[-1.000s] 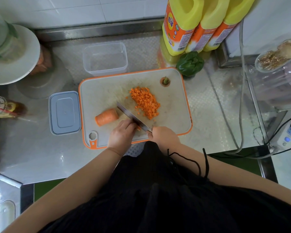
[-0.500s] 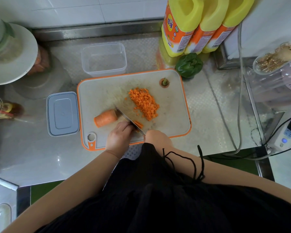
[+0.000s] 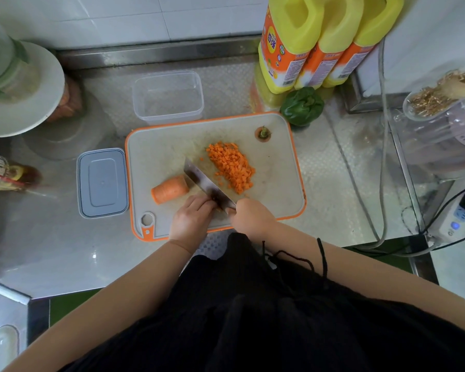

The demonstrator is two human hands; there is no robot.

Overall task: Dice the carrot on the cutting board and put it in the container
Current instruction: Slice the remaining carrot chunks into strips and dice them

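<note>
Right hand (image 3: 250,218) fingers curled round knife (image 3: 207,185) handle, left hand (image 3: 191,218) fingers curled beside blade, grip unclear, cutting board (image 3: 277,183)

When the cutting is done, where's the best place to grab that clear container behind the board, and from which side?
Probably by its two long walls, coming from above: the clear container stands upright, open and empty, lid off, so a hand could span it. The cutting board edges its near side and the yellow bottles stand to its right, so above or left looks freest.
</note>
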